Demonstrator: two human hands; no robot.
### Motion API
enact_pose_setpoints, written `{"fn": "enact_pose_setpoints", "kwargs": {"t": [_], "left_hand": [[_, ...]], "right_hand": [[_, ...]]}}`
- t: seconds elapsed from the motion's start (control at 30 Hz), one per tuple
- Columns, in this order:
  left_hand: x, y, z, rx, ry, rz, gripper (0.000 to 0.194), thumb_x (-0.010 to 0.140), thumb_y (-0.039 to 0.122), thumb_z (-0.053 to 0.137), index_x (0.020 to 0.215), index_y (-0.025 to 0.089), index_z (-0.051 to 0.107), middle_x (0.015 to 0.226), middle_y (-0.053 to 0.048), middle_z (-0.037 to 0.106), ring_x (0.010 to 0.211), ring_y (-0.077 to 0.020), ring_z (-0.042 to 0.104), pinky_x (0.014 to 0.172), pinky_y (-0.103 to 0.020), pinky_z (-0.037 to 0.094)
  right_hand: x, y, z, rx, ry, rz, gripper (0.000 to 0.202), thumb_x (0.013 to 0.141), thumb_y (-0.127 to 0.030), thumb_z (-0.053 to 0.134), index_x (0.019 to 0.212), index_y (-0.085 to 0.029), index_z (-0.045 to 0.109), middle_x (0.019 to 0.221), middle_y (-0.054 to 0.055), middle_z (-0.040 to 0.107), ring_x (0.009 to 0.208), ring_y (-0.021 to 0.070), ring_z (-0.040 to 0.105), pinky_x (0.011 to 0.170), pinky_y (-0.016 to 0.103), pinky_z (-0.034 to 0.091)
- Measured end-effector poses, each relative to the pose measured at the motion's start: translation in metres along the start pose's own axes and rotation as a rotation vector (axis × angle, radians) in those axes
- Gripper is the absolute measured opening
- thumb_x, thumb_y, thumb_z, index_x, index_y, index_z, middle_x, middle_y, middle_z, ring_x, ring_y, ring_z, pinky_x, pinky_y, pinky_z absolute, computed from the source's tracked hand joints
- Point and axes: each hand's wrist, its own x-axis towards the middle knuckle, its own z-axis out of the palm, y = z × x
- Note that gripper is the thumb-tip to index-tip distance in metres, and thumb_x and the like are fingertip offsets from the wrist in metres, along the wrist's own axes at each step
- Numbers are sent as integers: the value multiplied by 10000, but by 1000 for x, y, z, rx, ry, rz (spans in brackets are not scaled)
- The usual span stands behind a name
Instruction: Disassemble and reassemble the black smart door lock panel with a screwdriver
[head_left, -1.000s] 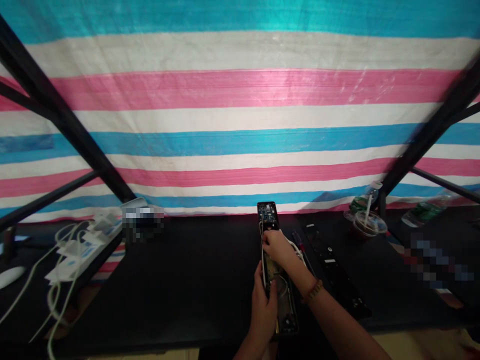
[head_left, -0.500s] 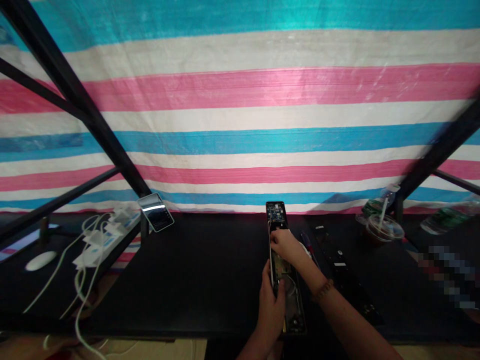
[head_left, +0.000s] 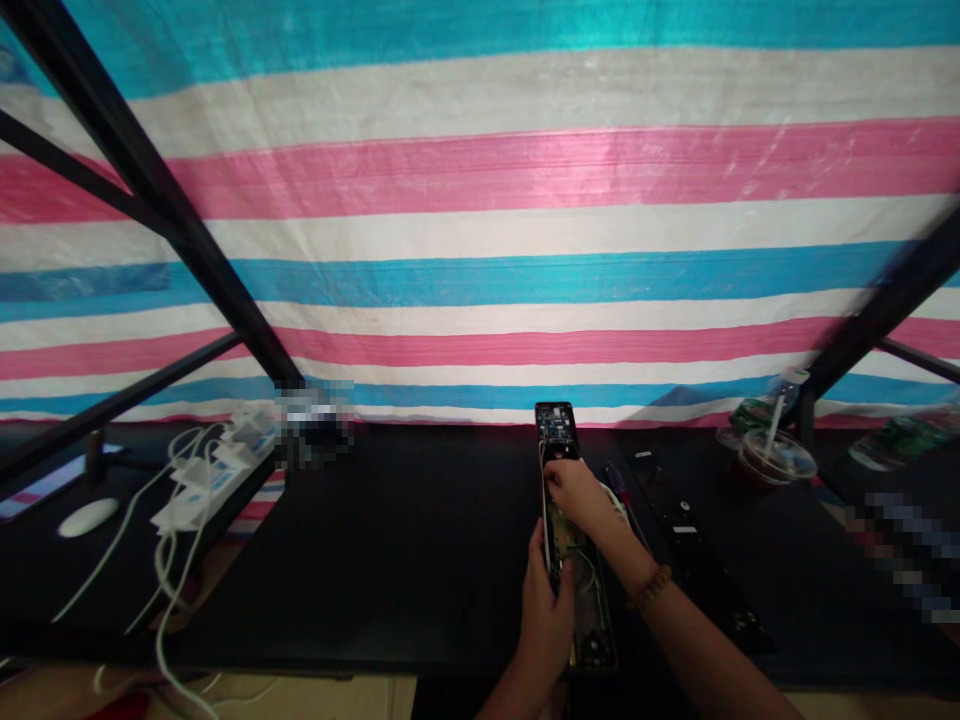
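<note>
A long, narrow electronic device (head_left: 598, 625) lies opened on the black table, its inside facing up. At its far end a circuit board (head_left: 555, 428) shows, with thin white wires along the left side and nearer the front. My left hand (head_left: 546, 615) grips the near part of the casing, thumb over the edge and fingers round the left side. Over the middle of the device my right hand (head_left: 579, 493) is closed in a pinch. Its fingertips are down at the inner parts, and whatever they hold is hidden.
Right of the device lie a dark pen-like tool (head_left: 617, 482) and a long black panel (head_left: 709, 565). A lidded cup with a straw (head_left: 776, 462) and a plastic bottle (head_left: 752, 412) stand farther back. Leftward are a white power strip (head_left: 184, 508) with cables and a white mouse (head_left: 88, 517).
The view has shifted slightly, so everything sits a little farther right. Both hands keep about the same places on the device, and the right hand stays pinched.
</note>
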Motion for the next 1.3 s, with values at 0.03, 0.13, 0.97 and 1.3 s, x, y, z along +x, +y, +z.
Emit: {"fn": "enact_pose_setpoints", "kwargs": {"t": [0.03, 0.13, 0.97, 1.3], "left_hand": [[0, -1, 0, 7, 4, 0, 676, 951, 486, 512, 1510, 138, 360, 1548, -194, 459, 1435, -270, 447, 1185, -402, 343], [0, -3, -1, 24, 7, -11, 696, 944, 516, 508, 1508, 132, 371, 1559, -188, 448, 1456, -263, 418, 1196, -384, 328], [62, 4, -149, 879, 164, 280, 473, 883, 528, 468, 1054, 168, 722, 1054, -140, 669, 996, -331, 612, 982, -542, 470], [28, 12, -66, 652, 91, 385, 379, 938, 436, 491, 1167, 202, 683, 1326, -131, 616, 1230, -313, 582, 1074, -526, 467]], "right_hand": [[-1, -1, 0, 1, 9, 13, 179, 871, -90, 576, 940, -189, 708, 930, 82, 734, 873, 181, 661, 722, 245, 394], [-4, -3, 0, 0, 31, 59, 196, 885, -96, 575, 1040, -182, 659, 900, 82, 718, 827, 183, 649, 687, 249, 374], [-136, 140, -11, 241, 734, 427, 249, 904, -352, 506, 904, -164, 669, 853, 114, 704, 778, 233, 654, 781, 342, 502], [-216, 200, 35, 150, 560, 364, 426, 884, -444, 577, 1188, -176, 709, 1333, 168, 636, 1244, 299, 594, 1098, 469, 456]]}}
